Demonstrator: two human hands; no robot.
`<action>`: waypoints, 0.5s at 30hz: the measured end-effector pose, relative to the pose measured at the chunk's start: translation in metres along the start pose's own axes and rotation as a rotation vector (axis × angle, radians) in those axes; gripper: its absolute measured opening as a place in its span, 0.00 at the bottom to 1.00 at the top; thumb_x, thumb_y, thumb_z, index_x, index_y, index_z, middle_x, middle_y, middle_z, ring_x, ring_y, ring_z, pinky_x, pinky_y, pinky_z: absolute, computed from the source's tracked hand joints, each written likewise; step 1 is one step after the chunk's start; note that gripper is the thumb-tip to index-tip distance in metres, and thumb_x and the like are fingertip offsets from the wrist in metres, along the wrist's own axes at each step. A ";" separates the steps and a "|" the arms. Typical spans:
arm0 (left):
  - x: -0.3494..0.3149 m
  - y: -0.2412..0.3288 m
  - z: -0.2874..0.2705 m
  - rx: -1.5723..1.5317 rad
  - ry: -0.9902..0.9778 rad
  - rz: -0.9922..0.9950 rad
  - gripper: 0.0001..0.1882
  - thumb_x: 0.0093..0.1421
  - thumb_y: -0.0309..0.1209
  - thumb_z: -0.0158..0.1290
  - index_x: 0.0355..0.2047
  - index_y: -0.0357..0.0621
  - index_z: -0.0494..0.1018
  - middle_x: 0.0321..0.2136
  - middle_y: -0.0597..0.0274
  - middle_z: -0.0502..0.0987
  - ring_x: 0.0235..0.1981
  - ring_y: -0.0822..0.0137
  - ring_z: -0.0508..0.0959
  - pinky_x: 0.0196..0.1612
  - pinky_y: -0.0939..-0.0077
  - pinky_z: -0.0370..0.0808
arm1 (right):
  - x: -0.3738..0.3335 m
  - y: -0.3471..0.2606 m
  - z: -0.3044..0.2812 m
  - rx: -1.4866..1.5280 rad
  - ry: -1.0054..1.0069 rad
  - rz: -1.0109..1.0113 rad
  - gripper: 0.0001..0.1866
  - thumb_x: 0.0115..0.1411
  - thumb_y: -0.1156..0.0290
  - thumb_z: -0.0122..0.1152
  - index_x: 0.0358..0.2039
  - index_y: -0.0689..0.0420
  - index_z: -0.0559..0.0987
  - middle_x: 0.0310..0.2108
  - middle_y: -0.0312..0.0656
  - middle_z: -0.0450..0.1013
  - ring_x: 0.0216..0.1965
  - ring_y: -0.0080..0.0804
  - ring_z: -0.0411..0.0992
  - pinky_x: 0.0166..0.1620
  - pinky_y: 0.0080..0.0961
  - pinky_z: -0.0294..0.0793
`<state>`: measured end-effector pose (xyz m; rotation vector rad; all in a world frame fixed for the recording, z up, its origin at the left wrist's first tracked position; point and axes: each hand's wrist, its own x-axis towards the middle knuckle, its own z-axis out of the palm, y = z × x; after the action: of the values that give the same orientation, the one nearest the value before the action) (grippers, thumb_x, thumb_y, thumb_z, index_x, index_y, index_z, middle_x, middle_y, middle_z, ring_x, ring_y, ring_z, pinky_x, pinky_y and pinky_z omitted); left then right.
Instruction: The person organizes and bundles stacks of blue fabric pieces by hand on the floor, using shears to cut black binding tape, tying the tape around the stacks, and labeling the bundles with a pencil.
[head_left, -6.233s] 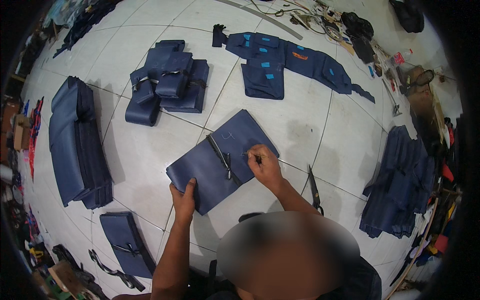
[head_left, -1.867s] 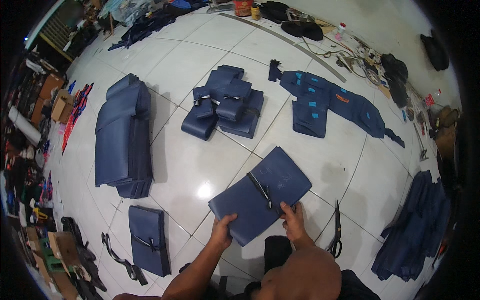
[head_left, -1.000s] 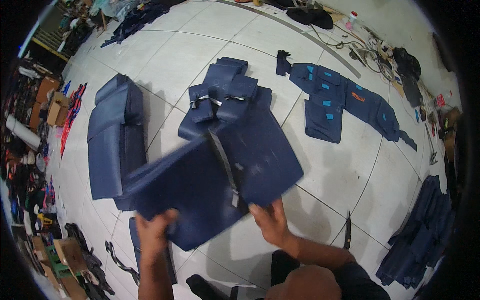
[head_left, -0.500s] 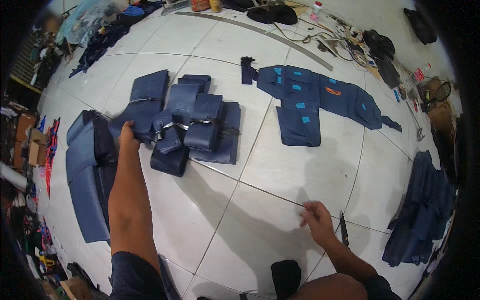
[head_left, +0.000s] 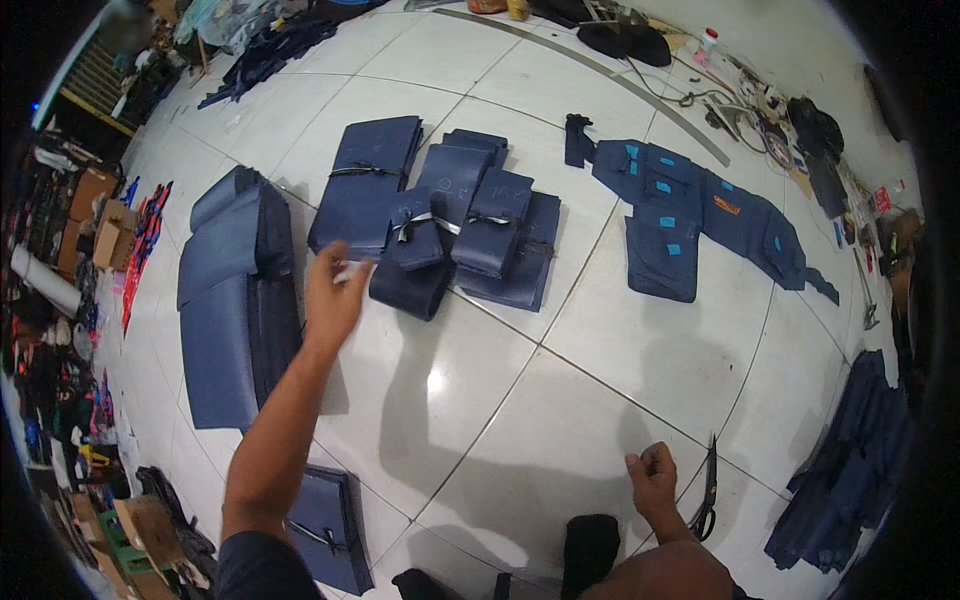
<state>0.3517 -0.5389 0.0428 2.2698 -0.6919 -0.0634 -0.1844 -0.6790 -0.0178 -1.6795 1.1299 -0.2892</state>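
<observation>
My left hand (head_left: 335, 300) is open with fingers spread, just off the near edge of a stack of dark blue fabric panels (head_left: 370, 170) tied with a dark strip. To its right, a small tied bundle (head_left: 412, 228) rests on a rolled blue piece (head_left: 408, 290). More tied bundles (head_left: 492, 222) lie beside these. My right hand (head_left: 652, 480) hovers low over the tiles, its fingers curled in with nothing visible in them. Black-handled scissors (head_left: 708, 490) lie on the floor close to its right.
A tall pile of folded blue panels (head_left: 220, 330) stands at left, another tied stack (head_left: 330, 530) near my left elbow. At far right are flat blue pieces with light-blue tags (head_left: 690, 215) and a dark cloth heap (head_left: 840, 470). A long metal strip (head_left: 600, 75) lies at the back.
My left hand has let go of the tied stack, which now lies flatter and straighter, and has drawn back toward me. My right hand has curled more. The view has shifted left.
</observation>
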 end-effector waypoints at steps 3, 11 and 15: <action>-0.079 0.071 -0.083 0.215 -0.379 0.755 0.15 0.56 0.34 0.61 0.39 0.38 0.76 0.27 0.57 0.77 0.29 0.66 0.78 0.33 0.68 0.74 | 0.004 -0.008 0.013 -0.101 0.032 -0.163 0.17 0.62 0.68 0.60 0.21 0.59 0.64 0.21 0.40 0.61 0.21 0.31 0.60 0.26 0.31 0.60; -0.318 -0.029 -0.285 -0.026 -0.530 -0.494 0.13 0.58 0.35 0.59 0.37 0.37 0.76 0.24 0.63 0.75 0.24 0.73 0.73 0.30 0.77 0.72 | 0.027 -0.093 0.090 0.059 -0.370 -0.564 0.17 0.58 0.73 0.64 0.19 0.59 0.65 0.19 0.38 0.61 0.22 0.27 0.58 0.28 0.27 0.61; -0.437 -0.075 -0.313 -0.079 -0.160 -1.058 0.22 0.58 0.45 0.58 0.35 0.35 0.75 0.22 0.64 0.73 0.23 0.73 0.71 0.26 0.78 0.68 | 0.014 -0.193 0.103 -0.216 -0.700 -0.391 0.16 0.56 0.70 0.68 0.23 0.57 0.67 0.19 0.34 0.62 0.21 0.22 0.58 0.25 0.21 0.62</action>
<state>0.0907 -0.0746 0.1469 2.3163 0.4904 -0.7560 -0.0058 -0.6238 0.0962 -1.9640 0.3184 0.1858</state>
